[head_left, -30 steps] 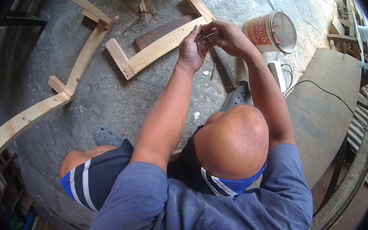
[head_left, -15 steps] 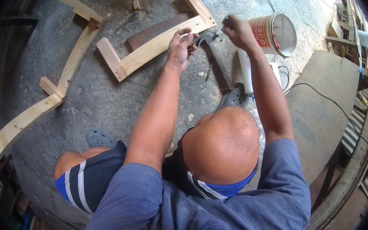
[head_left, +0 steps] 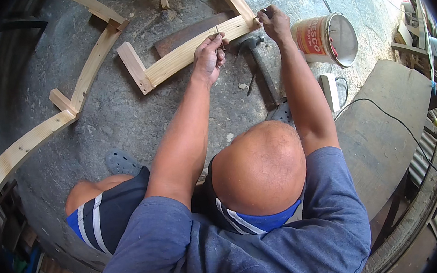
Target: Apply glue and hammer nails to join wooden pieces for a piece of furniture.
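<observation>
Thin nails (head_left: 217, 31) stick out of my left hand (head_left: 208, 58), whose fingers are closed round them above the middle of a curved pale wooden piece (head_left: 185, 51). At that piece's right end, by the joint with a short wooden block (head_left: 236, 2), my right hand (head_left: 275, 23) pinches what looks like a small nail, mostly hidden by the fingers. Another short block (head_left: 133, 66) meets the left end of the curved piece. Below my hands a claw hammer (head_left: 262, 73) lies on the concrete floor, its head toward the wood.
A bucket (head_left: 319, 39) lies on its side at right, red-handled items inside. Nearby are a white box-like device (head_left: 330, 91) with a cable and a wide board (head_left: 384, 132). A longer curved wooden assembly (head_left: 90, 67) stretches along the left. Behind the workpiece is a brown board (head_left: 189, 34).
My right hand has moved slightly left and up to the wood's right end. My left hand has turned and closed more, and nails now show in it.
</observation>
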{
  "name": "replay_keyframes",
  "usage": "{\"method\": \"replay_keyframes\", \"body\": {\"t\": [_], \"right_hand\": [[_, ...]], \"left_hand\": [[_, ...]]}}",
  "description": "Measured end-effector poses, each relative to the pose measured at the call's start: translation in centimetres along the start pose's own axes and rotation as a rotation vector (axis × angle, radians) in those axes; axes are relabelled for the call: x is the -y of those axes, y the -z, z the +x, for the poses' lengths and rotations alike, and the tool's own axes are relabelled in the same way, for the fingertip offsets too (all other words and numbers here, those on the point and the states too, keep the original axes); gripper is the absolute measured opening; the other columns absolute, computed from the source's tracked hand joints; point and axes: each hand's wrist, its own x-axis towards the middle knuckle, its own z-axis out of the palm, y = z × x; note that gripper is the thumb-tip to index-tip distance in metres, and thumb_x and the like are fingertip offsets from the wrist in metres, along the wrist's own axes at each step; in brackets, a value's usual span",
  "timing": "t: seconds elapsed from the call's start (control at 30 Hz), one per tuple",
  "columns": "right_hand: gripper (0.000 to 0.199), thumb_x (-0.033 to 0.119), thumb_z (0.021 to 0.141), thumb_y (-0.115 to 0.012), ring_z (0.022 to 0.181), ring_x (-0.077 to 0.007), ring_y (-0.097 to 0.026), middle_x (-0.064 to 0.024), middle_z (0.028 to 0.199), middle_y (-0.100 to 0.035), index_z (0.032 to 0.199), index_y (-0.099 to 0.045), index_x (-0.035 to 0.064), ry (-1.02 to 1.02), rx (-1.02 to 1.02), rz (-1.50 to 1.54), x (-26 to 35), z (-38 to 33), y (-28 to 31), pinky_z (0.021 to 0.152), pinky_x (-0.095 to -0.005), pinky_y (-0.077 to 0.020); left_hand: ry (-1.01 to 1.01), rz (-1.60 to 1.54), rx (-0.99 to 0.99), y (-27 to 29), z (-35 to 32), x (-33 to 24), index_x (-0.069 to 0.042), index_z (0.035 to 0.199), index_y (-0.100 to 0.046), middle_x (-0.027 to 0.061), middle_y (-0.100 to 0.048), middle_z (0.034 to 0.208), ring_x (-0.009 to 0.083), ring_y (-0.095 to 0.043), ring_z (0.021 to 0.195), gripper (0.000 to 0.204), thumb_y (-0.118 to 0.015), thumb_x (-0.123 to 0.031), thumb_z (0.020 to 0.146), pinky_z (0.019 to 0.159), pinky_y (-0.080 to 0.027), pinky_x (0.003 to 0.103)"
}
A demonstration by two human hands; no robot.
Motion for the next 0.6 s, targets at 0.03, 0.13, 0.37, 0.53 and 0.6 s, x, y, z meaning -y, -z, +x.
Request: {"method": "replay_keyframes", "body": {"t": [0.03, 0.13, 0.37, 0.53, 0.6], "right_hand": [[0.025, 0.025, 0.083, -0.066, 0.084, -0.0297, -0.069, -0.0174, 0.088, -0.07, 0.089, -0.065, 0.0009, 0.009, -0.004, -0.071, 0.1, -0.1, 0.1, 0.079, -0.037, -0.052], [0.025, 0.024, 0.082, -0.066, 0.083, -0.0305, -0.068, -0.0179, 0.087, -0.069, 0.089, -0.066, 0.0009, -0.014, 0.007, -0.102, 0.3, -0.4, 0.3, 0.078, -0.0376, -0.0518], [0.021, 0.021, 0.08, -0.066, 0.081, -0.0332, -0.068, -0.0174, 0.084, -0.069, 0.087, -0.07, 0.0025, 0.132, 0.086, -0.092, 0.4, -0.3, -0.5, 0.08, -0.0394, -0.0514], [0.026, 0.02, 0.077, -0.072, 0.089, -0.0337, -0.063, -0.0169, 0.093, -0.064, 0.1, -0.07, 0.0076, 0.056, 0.068, -0.219, 2.8, -1.0, 0.5, 0.082, -0.0418, -0.0503], [0.034, 0.012, 0.074, -0.075, 0.086, -0.0286, -0.062, -0.0118, 0.093, -0.062, 0.108, -0.068, 0.0114, 0.25, -0.069, -0.051, 4.4, -2.6, 1.3, 0.081, -0.0373, -0.051]], "left_hand": [[0.0, -0.023, 0.001, -0.1, 0.0, 0.0, -0.011, 0.107, -0.059, 0.0004, -0.061, 0.087, 0.0033, -0.042, 0.055, 0.016, -0.057, -0.021, 0.095, 0.047, -0.033, 0.018], [0.005, -0.042, 0.009, -0.4, 0.1, -0.1, -0.01, 0.105, -0.061, -0.0021, -0.057, 0.082, 0.0032, -0.04, 0.053, 0.015, -0.06, -0.021, 0.093, 0.046, -0.031, 0.018], [0.028, -0.027, 0.066, -1.2, -0.5, -0.5, -0.011, 0.097, -0.06, -0.0045, -0.055, 0.077, 0.0022, -0.034, 0.046, 0.014, -0.067, -0.02, 0.088, 0.042, -0.027, 0.019], [0.046, -0.016, 0.056, -1.6, -0.8, -1.3, -0.011, 0.093, -0.059, 0.0023, -0.062, 0.081, 0.0026, -0.032, 0.044, 0.016, -0.069, -0.02, 0.085, 0.039, -0.024, 0.019], [0.05, -0.033, 0.03, -1.5, -0.7, -1.6, -0.011, 0.095, -0.06, 0.0014, -0.061, 0.08, 0.0025, -0.032, 0.044, 0.017, -0.069, -0.022, 0.085, 0.039, -0.024, 0.019]]}}
